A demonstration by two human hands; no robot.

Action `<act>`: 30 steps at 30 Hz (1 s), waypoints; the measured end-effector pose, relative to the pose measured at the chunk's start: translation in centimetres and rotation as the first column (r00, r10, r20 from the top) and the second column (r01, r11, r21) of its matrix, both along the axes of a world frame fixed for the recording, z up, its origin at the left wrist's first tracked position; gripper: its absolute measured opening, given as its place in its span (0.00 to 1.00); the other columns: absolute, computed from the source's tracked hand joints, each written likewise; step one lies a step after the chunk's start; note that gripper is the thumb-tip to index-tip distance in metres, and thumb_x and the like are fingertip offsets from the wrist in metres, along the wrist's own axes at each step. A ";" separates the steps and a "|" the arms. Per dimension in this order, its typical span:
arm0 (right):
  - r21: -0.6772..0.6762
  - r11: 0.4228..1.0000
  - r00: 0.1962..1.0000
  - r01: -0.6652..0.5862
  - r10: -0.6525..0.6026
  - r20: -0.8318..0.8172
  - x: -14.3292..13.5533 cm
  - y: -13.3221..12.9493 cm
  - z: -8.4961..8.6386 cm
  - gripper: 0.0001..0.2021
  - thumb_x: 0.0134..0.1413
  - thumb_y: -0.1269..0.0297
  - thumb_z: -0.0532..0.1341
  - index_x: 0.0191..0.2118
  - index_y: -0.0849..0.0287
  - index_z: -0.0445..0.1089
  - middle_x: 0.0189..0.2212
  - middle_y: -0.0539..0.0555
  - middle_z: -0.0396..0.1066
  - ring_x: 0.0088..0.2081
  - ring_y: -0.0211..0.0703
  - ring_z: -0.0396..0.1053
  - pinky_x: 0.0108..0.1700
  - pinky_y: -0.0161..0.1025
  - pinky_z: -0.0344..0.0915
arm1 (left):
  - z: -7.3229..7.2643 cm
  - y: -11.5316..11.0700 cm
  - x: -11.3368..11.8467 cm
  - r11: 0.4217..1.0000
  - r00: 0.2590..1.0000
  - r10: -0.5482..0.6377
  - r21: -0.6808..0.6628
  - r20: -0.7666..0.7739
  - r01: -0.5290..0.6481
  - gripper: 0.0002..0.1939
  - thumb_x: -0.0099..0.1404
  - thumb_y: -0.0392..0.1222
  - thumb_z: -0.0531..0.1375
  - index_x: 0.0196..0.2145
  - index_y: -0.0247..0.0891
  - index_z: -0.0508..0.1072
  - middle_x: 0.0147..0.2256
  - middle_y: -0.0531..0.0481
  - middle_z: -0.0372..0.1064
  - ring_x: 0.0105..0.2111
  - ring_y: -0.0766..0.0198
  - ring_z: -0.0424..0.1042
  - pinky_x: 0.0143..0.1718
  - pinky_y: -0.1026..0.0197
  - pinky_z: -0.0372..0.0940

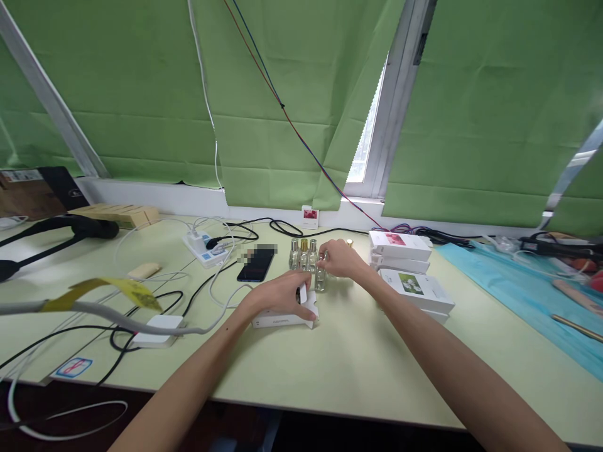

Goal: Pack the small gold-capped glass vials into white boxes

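Note:
My left hand (285, 294) is wrapped over a small white box (277, 319) that lies on the table, its end flap raised at the right. The inside of the box is mostly hidden by my fingers. Just beyond, my right hand (342, 258) pinches the top of a small clear glass bottle (321, 280) at the near right of a cluster. Several similar glass bottles with silver and gold caps (304, 246) stand upright there. Behind my right hand, another gold cap (349, 243) shows, its bottle mostly hidden.
White boxes with a pink picture (396, 238) and a green picture (411, 284) are stacked at the right. A phone (257, 263), a power strip (205, 251) and a white adapter (159, 329) with tangled cables lie left. Blue plastic sheeting (518, 295) covers the far right.

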State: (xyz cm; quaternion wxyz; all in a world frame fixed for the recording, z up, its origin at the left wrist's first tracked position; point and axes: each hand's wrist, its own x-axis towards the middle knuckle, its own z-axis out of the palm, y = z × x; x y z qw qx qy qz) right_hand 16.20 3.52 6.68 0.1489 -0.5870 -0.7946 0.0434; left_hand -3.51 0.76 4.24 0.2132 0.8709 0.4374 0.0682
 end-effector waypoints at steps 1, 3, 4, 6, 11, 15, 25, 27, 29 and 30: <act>0.003 1.000 1.000 0.007 -0.007 0.010 -0.1 0.1 0.0 0.08 0.58 0.62 0.64 0.40 0.58 0.76 0.37 0.58 0.76 0.40 0.46 0.72 0.34 0.35 0.59 | 0.0 0.0 0.0 1.000 1.000 -0.003 0.001 -0.003 0.003 0.27 0.47 0.60 0.70 0.35 0.44 0.64 0.40 0.51 0.68 0.45 0.52 0.68 0.37 0.59 0.59; 0.008 1.000 0.999 0.016 -0.016 0.034 -0.2 0.4 0.2 0.08 0.59 0.62 0.63 0.42 0.58 0.76 0.39 0.59 0.76 0.43 0.49 0.72 0.37 0.36 0.61 | -0.1 0.1 0.0 1.000 1.000 -0.006 0.004 -0.007 0.006 0.27 0.48 0.61 0.70 0.36 0.44 0.64 0.40 0.51 0.67 0.45 0.52 0.67 0.37 0.59 0.59; 0.010 1.000 0.999 0.018 -0.019 0.047 -0.2 0.6 0.3 0.08 0.59 0.63 0.63 0.43 0.58 0.76 0.39 0.59 0.76 0.43 0.50 0.73 0.38 0.37 0.62 | -0.1 0.1 0.0 1.000 1.000 -0.008 0.000 -0.009 0.008 0.27 0.48 0.61 0.70 0.36 0.43 0.64 0.40 0.51 0.67 0.45 0.52 0.67 0.37 0.59 0.59; 0.013 1.000 0.997 0.018 -0.019 0.072 -0.2 1.0 0.5 0.08 0.59 0.63 0.63 0.44 0.57 0.76 0.40 0.59 0.76 0.44 0.51 0.73 0.39 0.38 0.62 | 0.0 0.1 0.0 1.000 1.000 -0.009 -0.013 -0.015 0.008 0.28 0.47 0.62 0.69 0.36 0.43 0.64 0.41 0.51 0.67 0.45 0.52 0.67 0.37 0.59 0.58; 0.021 1.000 0.992 0.013 -0.015 0.124 -0.1 2.3 0.7 0.09 0.60 0.65 0.64 0.45 0.56 0.74 0.44 0.58 0.76 0.48 0.52 0.72 0.41 0.39 0.63 | 0.3 -0.1 0.1 1.000 1.000 -0.007 -0.026 -0.025 0.007 0.28 0.47 0.63 0.69 0.36 0.43 0.64 0.41 0.50 0.67 0.47 0.51 0.67 0.38 0.59 0.59; 0.054 0.998 0.988 0.034 -0.041 0.146 -0.3 2.8 0.6 0.17 0.61 0.65 0.63 0.55 0.57 0.69 0.48 0.60 0.75 0.51 0.54 0.72 0.42 0.40 0.64 | 0.4 -0.3 0.1 1.000 0.999 0.002 -0.027 -0.033 -0.003 0.28 0.47 0.62 0.69 0.36 0.43 0.64 0.41 0.50 0.67 0.47 0.51 0.67 0.37 0.60 0.59; 0.107 0.992 0.979 0.067 -0.086 0.184 -0.4 3.0 0.6 0.19 0.60 0.66 0.64 0.56 0.57 0.67 0.46 0.62 0.74 0.49 0.55 0.73 0.43 0.40 0.65 | 0.2 -0.1 0.1 1.000 0.999 -0.001 -0.001 -0.037 0.001 0.29 0.46 0.63 0.69 0.36 0.43 0.64 0.41 0.50 0.67 0.45 0.52 0.67 0.37 0.60 0.59; 0.129 0.989 0.980 0.070 -0.092 0.178 -0.3 2.9 0.6 0.20 0.60 0.66 0.65 0.56 0.57 0.67 0.48 0.62 0.74 0.49 0.55 0.74 0.43 0.41 0.65 | 0.1 -0.1 0.1 1.000 0.999 -0.003 0.000 -0.037 0.003 0.29 0.46 0.63 0.69 0.36 0.43 0.65 0.41 0.50 0.67 0.45 0.52 0.67 0.37 0.60 0.60; 0.154 0.985 0.981 0.075 -0.100 0.166 -0.2 2.7 0.6 0.21 0.59 0.65 0.65 0.58 0.57 0.66 0.51 0.63 0.72 0.49 0.55 0.73 0.43 0.41 0.65 | 0.1 -0.1 0.1 1.000 0.999 -0.005 0.001 -0.036 0.005 0.28 0.46 0.63 0.69 0.36 0.43 0.65 0.41 0.50 0.68 0.45 0.52 0.67 0.37 0.60 0.60; 0.163 0.984 0.982 0.078 -0.104 0.158 -0.2 2.7 0.6 0.22 0.59 0.64 0.65 0.58 0.57 0.66 0.52 0.63 0.71 0.49 0.55 0.73 0.43 0.41 0.65 | 0.1 -0.1 0.1 1.000 0.999 -0.006 0.002 -0.035 0.006 0.28 0.46 0.63 0.69 0.36 0.43 0.65 0.41 0.50 0.67 0.45 0.52 0.67 0.38 0.60 0.60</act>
